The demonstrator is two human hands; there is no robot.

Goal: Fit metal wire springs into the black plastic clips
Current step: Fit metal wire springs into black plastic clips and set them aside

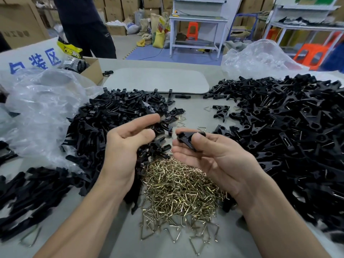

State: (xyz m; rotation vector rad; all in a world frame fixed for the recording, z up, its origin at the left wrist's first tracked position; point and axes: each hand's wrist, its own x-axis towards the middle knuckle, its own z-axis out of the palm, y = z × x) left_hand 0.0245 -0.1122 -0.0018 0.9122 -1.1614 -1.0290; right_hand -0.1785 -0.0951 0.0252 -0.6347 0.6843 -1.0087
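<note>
Black clip (187,139) sits pinched in my right grip (214,157), thumb on top and fingers curled beneath it. My left grip (124,148), just beside it, is loosely half-curled and holds nothing. Wire springs (176,189) lie heaped on the desk (193,116) below both grips, between my wrists.

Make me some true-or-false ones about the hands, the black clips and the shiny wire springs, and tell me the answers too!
1. The right hand holds a black clip. True.
2. The heap of wire springs lies on the table between the two forearms. True.
3. The left hand is pinching a wire spring. False: its fingers are loosely curled and nothing shows in them.
4. The wire springs are red. False: they are a brassy gold colour.
</note>
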